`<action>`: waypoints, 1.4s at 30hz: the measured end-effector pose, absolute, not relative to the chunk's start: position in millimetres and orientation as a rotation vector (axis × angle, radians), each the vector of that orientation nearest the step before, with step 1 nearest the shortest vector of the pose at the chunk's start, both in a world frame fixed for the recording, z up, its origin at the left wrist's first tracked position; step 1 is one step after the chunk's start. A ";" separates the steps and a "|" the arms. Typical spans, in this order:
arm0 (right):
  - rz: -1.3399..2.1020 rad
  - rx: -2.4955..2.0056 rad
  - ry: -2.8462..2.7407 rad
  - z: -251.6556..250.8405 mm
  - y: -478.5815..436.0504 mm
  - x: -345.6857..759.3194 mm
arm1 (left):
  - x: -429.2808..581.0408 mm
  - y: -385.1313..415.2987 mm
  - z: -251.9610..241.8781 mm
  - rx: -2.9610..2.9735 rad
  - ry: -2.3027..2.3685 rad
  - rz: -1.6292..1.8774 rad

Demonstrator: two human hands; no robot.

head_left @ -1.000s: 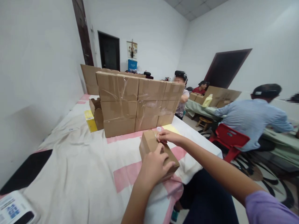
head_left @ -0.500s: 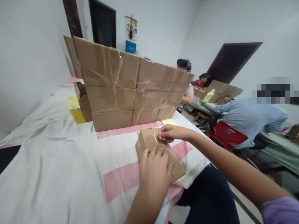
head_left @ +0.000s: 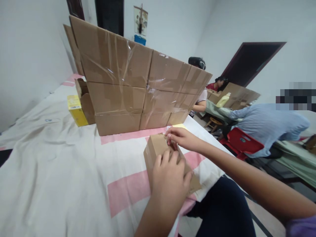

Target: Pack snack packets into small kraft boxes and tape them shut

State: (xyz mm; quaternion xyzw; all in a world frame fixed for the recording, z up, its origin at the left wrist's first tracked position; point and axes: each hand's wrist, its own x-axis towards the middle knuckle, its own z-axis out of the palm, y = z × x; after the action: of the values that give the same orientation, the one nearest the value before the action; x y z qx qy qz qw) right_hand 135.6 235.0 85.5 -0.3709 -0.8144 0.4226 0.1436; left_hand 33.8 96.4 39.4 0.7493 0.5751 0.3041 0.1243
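A small brown cardboard box [head_left: 154, 144] lies on the cloth-covered table in front of me. My left hand [head_left: 170, 172] rests over its top, fingers bent but apart, pressing on the cardboard. At the far end of the same box is my right hand [head_left: 181, 137], its thumb and fingertips drawn close together at the top edge. Whatever sits between those fingertips is too small to make out. Both hands cover much of the box's upper side.
Behind the box stands a wall of stacked cardboard boxes [head_left: 118, 95] wrapped in clear tape. An open box with a yellow side [head_left: 77, 112] is at its left. A white and pink cloth [head_left: 128, 158] covers the table. To the right, a person in blue [head_left: 269, 125] sits on a red chair [head_left: 244, 141].
My left hand has shifted slightly right along the box, its fingers more arched. The fingers of my right hand have moved slightly toward the box's far edge. The view has tilted a little.
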 end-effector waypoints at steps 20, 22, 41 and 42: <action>0.337 -0.672 -2.704 54.1 194.3 149.2 | -48.5 102.3 37.2 2.129 1.142 1.541; 0.346 -0.686 -2.669 53.2 194.8 151.1 | -49.0 102.9 37.1 2.101 1.122 1.547; -0.031 -0.659 -3.158 63.9 206.2 115.5 | -42.5 107.4 35.7 2.071 1.116 1.497; -0.057 -0.635 -3.190 62.5 207.1 110.0 | -42.2 107.8 34.7 2.072 1.110 1.496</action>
State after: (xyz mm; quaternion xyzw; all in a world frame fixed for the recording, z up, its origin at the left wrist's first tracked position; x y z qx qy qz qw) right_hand 110.0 207.1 62.5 -0.1950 -0.9791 -0.0176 -0.0557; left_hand -42.2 107.8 34.7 0.7321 0.3920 0.5284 0.1767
